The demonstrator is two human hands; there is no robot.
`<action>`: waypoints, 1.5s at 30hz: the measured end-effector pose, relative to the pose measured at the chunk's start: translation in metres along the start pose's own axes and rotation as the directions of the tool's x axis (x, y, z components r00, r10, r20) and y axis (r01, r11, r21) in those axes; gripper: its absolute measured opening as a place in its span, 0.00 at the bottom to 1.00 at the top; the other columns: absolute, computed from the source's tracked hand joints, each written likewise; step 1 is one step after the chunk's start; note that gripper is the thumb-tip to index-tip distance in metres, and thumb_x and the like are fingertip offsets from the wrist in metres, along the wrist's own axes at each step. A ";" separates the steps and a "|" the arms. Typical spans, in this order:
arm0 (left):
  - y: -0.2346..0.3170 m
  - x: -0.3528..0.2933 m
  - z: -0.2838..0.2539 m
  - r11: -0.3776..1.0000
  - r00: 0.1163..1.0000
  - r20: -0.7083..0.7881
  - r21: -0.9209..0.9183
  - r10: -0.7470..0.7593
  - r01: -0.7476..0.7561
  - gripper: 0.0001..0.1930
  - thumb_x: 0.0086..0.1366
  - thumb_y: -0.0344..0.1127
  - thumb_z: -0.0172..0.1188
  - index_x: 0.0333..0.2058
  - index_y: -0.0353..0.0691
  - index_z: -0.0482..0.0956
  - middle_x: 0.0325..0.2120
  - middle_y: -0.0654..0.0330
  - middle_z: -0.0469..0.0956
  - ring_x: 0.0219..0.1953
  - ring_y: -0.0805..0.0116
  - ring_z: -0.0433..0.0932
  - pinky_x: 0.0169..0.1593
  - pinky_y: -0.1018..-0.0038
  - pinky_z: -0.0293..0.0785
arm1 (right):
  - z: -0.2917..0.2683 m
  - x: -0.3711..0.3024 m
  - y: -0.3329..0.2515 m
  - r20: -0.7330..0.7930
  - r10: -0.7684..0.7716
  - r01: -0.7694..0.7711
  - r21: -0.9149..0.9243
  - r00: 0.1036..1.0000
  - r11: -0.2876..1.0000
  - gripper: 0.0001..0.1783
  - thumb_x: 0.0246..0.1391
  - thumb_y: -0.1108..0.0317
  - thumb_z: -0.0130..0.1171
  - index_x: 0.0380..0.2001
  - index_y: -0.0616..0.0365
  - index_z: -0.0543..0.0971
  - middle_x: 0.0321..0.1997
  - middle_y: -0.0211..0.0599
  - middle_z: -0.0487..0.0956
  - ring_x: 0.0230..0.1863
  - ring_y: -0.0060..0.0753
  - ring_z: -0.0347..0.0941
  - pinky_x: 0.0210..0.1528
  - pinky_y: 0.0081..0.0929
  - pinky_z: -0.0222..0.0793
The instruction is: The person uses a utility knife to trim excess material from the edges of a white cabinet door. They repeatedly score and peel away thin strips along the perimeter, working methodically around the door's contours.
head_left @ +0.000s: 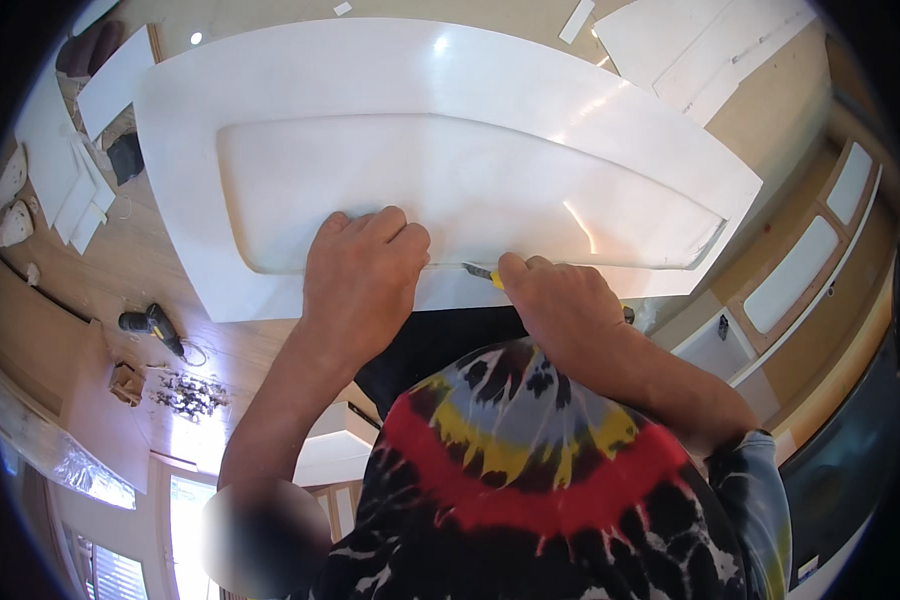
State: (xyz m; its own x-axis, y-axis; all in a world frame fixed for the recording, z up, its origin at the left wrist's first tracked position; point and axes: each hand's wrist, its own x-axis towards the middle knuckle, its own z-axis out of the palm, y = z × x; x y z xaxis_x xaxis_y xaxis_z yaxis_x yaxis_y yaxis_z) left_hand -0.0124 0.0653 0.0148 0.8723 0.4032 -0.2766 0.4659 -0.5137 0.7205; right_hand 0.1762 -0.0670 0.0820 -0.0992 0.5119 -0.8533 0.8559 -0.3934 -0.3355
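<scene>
A large white panel (pixel 330 75) with a recessed middle lies in front of me. My left hand (pixel 365 265) rests on its near border with the fingers curled; what they hold, if anything, is hidden. In my right hand (pixel 565 300) is a utility knife (pixel 495 278) with a yellow body, gripped firmly. Its blade tip points left and meets the near edge of the recess, a short gap from my left hand. A thin curled edge shows at the recess's right corner.
A cordless drill (pixel 153 327) lies on the floor at left, near a heap of small dark hardware (pixel 190 395) and a small open cardboard box (pixel 126 383). White board pieces (pixel 75 195) lie at far left. Cabinet doors with white panels (pixel 792 272) stand at right.
</scene>
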 end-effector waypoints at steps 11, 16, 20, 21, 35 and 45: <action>0.001 0.008 -0.004 1.000 1.000 0.013 0.020 0.002 -0.002 0.10 0.57 0.32 0.74 0.25 0.43 0.79 0.26 0.60 0.76 0.29 0.52 0.76 0.38 0.59 0.70 | 0.007 -0.011 0.011 -0.012 0.004 -0.004 -0.038 1.000 0.999 0.09 0.58 0.76 0.59 0.40 0.61 0.72 0.33 0.47 0.82 0.34 0.50 0.85 0.35 0.42 0.82; 0.004 0.002 -0.003 0.999 0.999 0.019 0.035 -0.040 0.039 0.09 0.57 0.32 0.75 0.26 0.41 0.81 0.26 0.60 0.77 0.28 0.53 0.77 0.38 0.60 0.73 | 0.008 -0.004 0.010 -0.111 -0.051 0.047 -0.040 0.992 0.998 0.07 0.59 0.75 0.59 0.40 0.62 0.73 0.33 0.47 0.83 0.35 0.51 0.86 0.37 0.43 0.83; 0.003 -0.002 -0.005 0.970 0.972 -0.026 -0.079 -0.233 0.230 0.07 0.60 0.31 0.75 0.33 0.38 0.85 0.29 0.59 0.81 0.32 0.56 0.81 0.40 0.64 0.78 | 0.016 -0.003 0.028 -0.159 -0.109 0.125 0.094 0.981 0.988 0.07 0.63 0.72 0.60 0.42 0.62 0.75 0.32 0.49 0.83 0.34 0.54 0.84 0.40 0.46 0.82; 0.004 -0.008 -0.004 0.940 0.949 -0.016 -0.145 -0.316 0.310 0.07 0.61 0.31 0.75 0.35 0.37 0.86 0.31 0.58 0.83 0.33 0.56 0.83 0.41 0.65 0.79 | 0.023 -0.003 0.035 -0.227 -0.121 0.147 0.102 0.966 0.984 0.08 0.64 0.71 0.60 0.43 0.62 0.75 0.32 0.50 0.83 0.34 0.55 0.84 0.40 0.48 0.82; 0.028 -0.051 0.057 0.954 0.922 -0.379 0.240 -0.079 0.180 0.14 0.64 0.40 0.73 0.46 0.43 0.86 0.50 0.59 0.81 0.57 0.53 0.76 0.63 0.54 0.66 | 0.088 -0.006 0.092 -0.567 0.412 0.194 0.725 0.713 0.661 0.18 0.73 0.57 0.59 0.42 0.65 0.78 0.23 0.48 0.80 0.23 0.46 0.80 0.29 0.41 0.74; 0.030 -0.032 0.046 0.945 0.982 -0.187 0.311 -0.040 0.098 0.19 0.61 0.39 0.75 0.50 0.44 0.89 0.47 0.57 0.81 0.55 0.53 0.75 0.64 0.53 0.64 | 0.091 0.007 0.098 -0.580 0.447 0.417 0.809 0.681 0.415 0.20 0.73 0.53 0.58 0.40 0.63 0.78 0.23 0.35 0.80 0.18 0.24 0.75 0.22 0.28 0.74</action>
State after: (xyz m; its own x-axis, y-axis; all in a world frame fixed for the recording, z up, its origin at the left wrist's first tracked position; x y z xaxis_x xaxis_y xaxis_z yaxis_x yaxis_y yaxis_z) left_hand -0.0193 0.0024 0.0164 0.8098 0.5580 -0.1812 0.5719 -0.6819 0.4560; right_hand 0.2134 -0.1713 0.0074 0.6092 0.6157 -0.4997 -0.0971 -0.5675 -0.8176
